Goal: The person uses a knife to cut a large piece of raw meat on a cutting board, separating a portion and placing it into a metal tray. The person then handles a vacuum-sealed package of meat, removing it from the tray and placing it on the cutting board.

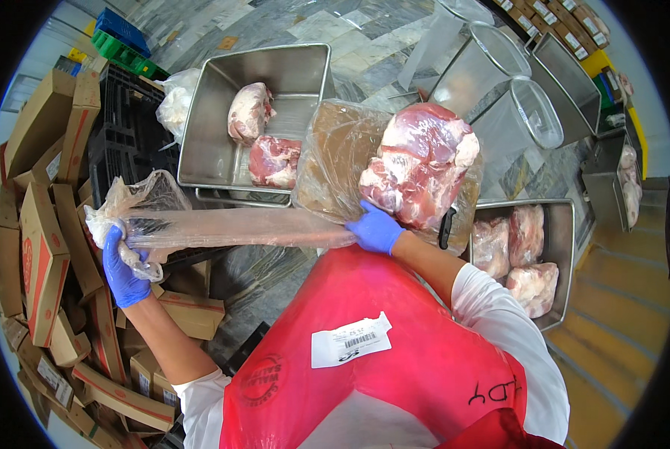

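Note:
In blue gloves, my two hands stretch a clear plastic bag [238, 228] between them. My left hand [125, 273], out at the left, is closed around its bunched end. My right hand [378, 227] grips the other end, close against the lower left edge of a large piece of raw red meat [421, 165] with white fat. That meat rests on a plastic-covered brown surface [335, 157] in front of me. By its lower right side lies a knife [446, 228] with a black handle; its blade is hidden.
Beyond the bag, a steel tub [223, 82] holds two meat pieces [250, 114]. Another steel tub [567, 280] at right contains several wrapped pieces [533, 288]. Flattened cardboard boxes [43, 254] pile up at left beside a black pallet [125, 127]. Plastic-lined bins [500, 52] stand far right.

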`<action>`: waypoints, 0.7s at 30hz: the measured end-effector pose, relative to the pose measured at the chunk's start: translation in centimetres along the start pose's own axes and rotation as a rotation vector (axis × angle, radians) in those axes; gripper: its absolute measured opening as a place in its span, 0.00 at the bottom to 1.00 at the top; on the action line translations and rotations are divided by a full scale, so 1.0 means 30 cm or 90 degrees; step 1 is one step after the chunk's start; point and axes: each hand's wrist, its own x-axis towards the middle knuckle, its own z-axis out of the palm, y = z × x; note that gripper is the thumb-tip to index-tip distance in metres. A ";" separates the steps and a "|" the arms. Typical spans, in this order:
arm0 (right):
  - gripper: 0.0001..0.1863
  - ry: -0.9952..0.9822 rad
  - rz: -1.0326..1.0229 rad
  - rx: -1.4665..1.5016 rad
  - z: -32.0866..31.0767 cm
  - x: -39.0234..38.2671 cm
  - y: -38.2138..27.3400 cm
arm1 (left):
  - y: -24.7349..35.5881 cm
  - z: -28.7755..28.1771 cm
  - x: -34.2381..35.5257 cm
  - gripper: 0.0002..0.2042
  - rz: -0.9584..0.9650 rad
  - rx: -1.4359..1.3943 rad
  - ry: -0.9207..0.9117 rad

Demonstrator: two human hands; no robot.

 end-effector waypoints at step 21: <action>0.10 0.360 0.262 0.390 -0.138 -0.340 -0.308 | -0.307 0.289 0.085 0.20 -0.042 0.241 -0.352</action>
